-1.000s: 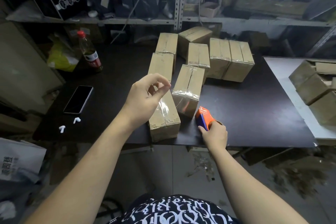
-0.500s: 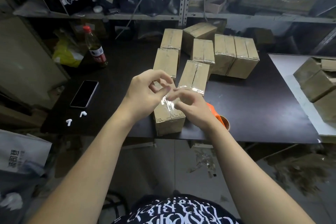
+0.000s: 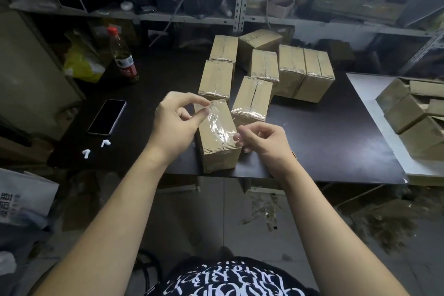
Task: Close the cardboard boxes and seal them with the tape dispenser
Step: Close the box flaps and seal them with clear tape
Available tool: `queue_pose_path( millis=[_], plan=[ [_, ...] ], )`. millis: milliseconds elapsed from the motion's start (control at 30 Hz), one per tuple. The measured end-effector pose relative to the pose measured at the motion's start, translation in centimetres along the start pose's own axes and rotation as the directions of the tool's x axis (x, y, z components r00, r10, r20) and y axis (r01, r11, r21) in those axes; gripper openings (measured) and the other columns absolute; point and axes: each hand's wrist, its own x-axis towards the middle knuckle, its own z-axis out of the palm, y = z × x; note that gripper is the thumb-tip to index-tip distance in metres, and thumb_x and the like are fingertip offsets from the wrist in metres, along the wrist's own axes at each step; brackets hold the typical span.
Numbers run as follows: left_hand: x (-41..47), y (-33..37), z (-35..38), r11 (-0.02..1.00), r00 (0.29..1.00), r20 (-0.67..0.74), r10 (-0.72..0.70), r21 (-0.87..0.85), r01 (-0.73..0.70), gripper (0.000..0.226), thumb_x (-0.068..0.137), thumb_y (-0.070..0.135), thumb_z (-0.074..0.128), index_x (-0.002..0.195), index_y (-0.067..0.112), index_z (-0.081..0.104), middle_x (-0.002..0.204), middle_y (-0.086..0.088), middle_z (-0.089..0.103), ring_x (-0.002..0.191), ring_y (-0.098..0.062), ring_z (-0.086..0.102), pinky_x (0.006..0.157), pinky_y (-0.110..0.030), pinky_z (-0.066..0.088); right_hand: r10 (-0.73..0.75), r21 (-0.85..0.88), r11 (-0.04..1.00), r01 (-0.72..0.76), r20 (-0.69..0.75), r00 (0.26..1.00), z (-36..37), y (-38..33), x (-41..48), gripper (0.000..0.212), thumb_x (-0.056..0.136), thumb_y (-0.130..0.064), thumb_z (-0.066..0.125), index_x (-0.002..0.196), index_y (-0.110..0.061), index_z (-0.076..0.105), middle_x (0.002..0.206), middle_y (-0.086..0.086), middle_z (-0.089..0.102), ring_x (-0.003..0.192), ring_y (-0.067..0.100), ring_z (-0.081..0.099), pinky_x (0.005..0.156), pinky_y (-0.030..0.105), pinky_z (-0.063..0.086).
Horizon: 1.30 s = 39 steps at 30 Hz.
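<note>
A closed cardboard box (image 3: 217, 149) lies lengthwise at the front edge of the black table (image 3: 324, 142). A strip of clear tape (image 3: 217, 122) stretches just above its top seam. My left hand (image 3: 176, 122) pinches the far end of the strip between thumb and forefinger. My right hand (image 3: 263, 138) pinches the near end over the box's front right corner. The tape dispenser is hidden behind my right hand and wrist. Several taped boxes (image 3: 305, 72) stand behind, the closest one (image 3: 253, 98) just right of the strip.
A phone (image 3: 107, 116) and two white earbuds (image 3: 96, 149) lie at the left of the table, a red-capped bottle (image 3: 123, 57) behind them. Unsealed boxes (image 3: 413, 113) sit on a white surface at the right. Shelving runs along the back.
My right hand let go of the orange dispenser and took the strip's near end. Both hands then drew apart, stretching the tape along the front box.
</note>
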Motion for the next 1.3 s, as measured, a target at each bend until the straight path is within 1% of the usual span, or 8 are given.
queue_pose_path(
  millis=[100,200,367,567,733,867,1000,1300],
  plan=[
    [-1.2,-1.1,1.0,0.977,0.98,-0.066,-0.185,-0.121,0.177,0.013,0.091,0.015,0.078,0.096,0.027,0.079,0.088,0.005,0.075,0.073,-0.007,0.066,0.067,-0.026,0.058,0.109,0.066,0.992,-0.107,-0.031,0.994,-0.3,0.3,-0.6,0.026,0.095,-0.03,0.074,0.097,-0.005,0.077,0.098,0.01,0.081,0.081,0.015,0.075,0.061,0.022,0.052],
    [-2.3,-2.4,1.9,0.923,0.931,-0.123,-0.343,-0.227,0.31,0.019,0.089,0.01,0.08,0.094,0.028,0.079,0.086,0.0,0.077,0.088,-0.019,0.072,0.083,-0.036,0.062,0.178,-0.008,0.984,-0.178,-0.007,0.984,-0.6,0.8,-0.9,0.032,0.095,-0.037,0.072,0.104,-0.007,0.077,0.105,0.003,0.081,0.095,0.015,0.077,0.063,0.024,0.055],
    [-3.9,-4.2,3.3,0.809,0.851,-0.1,-0.516,-0.382,0.446,0.051,0.086,0.008,0.083,0.134,0.011,0.067,0.085,0.0,0.077,0.093,-0.015,0.072,0.095,-0.028,0.053,0.334,-0.042,0.94,-0.337,-0.078,0.939,-1.0,2.3,-0.8,0.027,0.089,-0.042,0.079,0.1,-0.018,0.082,0.098,-0.005,0.081,0.102,0.013,0.073,0.07,0.026,0.056],
    [-5.2,-5.7,4.2,0.723,0.748,-0.145,-0.648,-0.425,0.544,0.01,0.086,0.006,0.082,0.086,0.015,0.079,0.082,-0.002,0.076,0.075,-0.011,0.069,0.065,-0.015,0.053,0.496,0.065,0.868,-0.492,-0.109,0.862,-1.0,3.8,-0.1,0.028,0.087,-0.038,0.081,0.102,-0.014,0.082,0.1,0.002,0.081,0.104,0.02,0.075,0.08,0.03,0.056],
    [-5.2,-6.5,4.9,0.61,0.652,-0.104,-0.751,-0.487,0.625,0.003,0.088,0.008,0.08,0.088,0.01,0.079,0.077,-0.003,0.075,0.068,-0.011,0.066,0.05,-0.011,0.044,0.382,-0.147,0.898,-0.414,-0.203,0.902,-0.7,4.7,1.3,0.028,0.097,-0.042,0.071,0.099,-0.016,0.079,0.094,0.003,0.079,0.088,0.015,0.075,0.069,0.028,0.06],
    [-5.0,-6.6,5.7,0.585,0.621,-0.123,-0.774,-0.514,0.628,0.005,0.088,0.006,0.08,0.083,0.009,0.079,0.075,-0.004,0.074,0.063,-0.01,0.066,0.052,-0.012,0.047,0.27,-0.35,0.858,-0.377,-0.318,0.909,-0.7,5.4,3.0,0.027,0.094,-0.045,0.075,0.095,-0.019,0.082,0.092,-0.004,0.076,0.091,0.018,0.069,0.082,0.041,0.062],
    [-4.7,-6.8,6.0,0.586,0.615,-0.134,-0.777,-0.512,0.629,0.01,0.089,0.006,0.079,0.078,0.008,0.077,0.07,-0.004,0.073,0.059,-0.011,0.064,0.052,-0.007,0.047,0.297,-0.4,0.827,-0.395,-0.285,0.911,-0.9,5.1,3.7,0.026,0.097,-0.04,0.073,0.095,-0.016,0.082,0.087,-0.001,0.073,0.081,0.019,0.063,0.065,0.03,0.049],
    [-4.0,-8.0,6.3,0.557,0.571,-0.142,-0.808,-0.499,0.664,0.005,0.089,0.009,0.079,0.084,0.007,0.079,0.077,-0.005,0.076,0.056,-0.004,0.065,0.05,-0.011,0.047,0.395,-0.36,0.819,-0.447,-0.211,0.894,-1.1,5.3,4.5,0.027,0.098,-0.04,0.072,0.094,-0.015,0.079,0.081,-0.001,0.067,0.074,0.013,0.055,0.062,0.025,0.045]
  ],
)
